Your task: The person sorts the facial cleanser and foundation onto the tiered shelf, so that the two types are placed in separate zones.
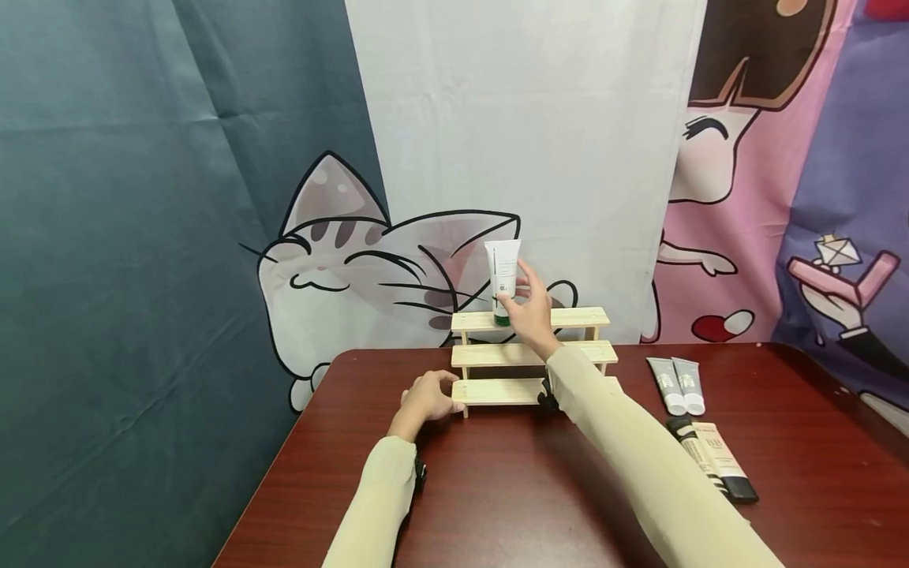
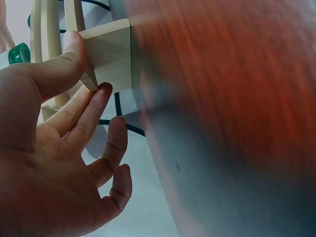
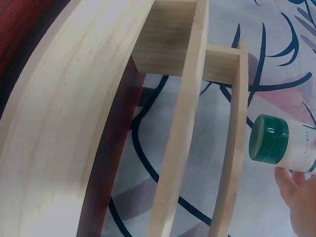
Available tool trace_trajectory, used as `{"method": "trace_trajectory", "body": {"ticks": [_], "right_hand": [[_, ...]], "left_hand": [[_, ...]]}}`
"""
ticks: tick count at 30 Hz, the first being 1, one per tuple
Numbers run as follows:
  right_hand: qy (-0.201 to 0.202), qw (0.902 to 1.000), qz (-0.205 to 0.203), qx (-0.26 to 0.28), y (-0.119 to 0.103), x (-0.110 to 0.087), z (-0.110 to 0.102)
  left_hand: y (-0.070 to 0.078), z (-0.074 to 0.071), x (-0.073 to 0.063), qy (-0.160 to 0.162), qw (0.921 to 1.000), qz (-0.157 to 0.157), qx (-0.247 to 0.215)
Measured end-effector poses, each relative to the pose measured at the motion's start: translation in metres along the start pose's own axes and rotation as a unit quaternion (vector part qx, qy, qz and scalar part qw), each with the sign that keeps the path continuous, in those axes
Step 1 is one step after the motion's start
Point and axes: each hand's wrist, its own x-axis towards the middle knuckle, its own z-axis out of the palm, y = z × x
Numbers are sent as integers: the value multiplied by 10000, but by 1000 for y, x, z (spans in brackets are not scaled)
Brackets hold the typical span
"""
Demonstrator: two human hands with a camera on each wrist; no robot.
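Observation:
A white squeeze tube with a green cap (image 1: 503,276) stands upright, cap down, in the fingers of my right hand (image 1: 534,312). In the right wrist view its green cap (image 3: 269,139) appears just beyond the top step's edge, a gap between them; whether it touches the step is unclear. The light wooden three-step display rack (image 1: 497,392) stands at the table's far side. My left hand (image 1: 428,398) pinches the left end of its lowest step. The left wrist view shows thumb and first fingers on that step's corner (image 2: 109,54), other fingers loosely bent.
On the table's right lie two small grey-white tubes (image 1: 667,385) side by side. Nearer, a black-and-cream striped tube (image 1: 699,454) lies beside a beige tube with a black cap (image 1: 720,454). A cartoon-printed cloth (image 1: 525,118) hangs behind the dark red table (image 1: 511,489).

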Motion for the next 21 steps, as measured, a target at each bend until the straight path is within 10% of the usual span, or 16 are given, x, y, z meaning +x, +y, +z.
{"method": "trace_trajectory", "body": {"ticks": [21], "right_hand": [[-254,9996,-75,10,1,3,24]], "left_hand": [[2,-1,0,-41,9999,-72,96]]}}
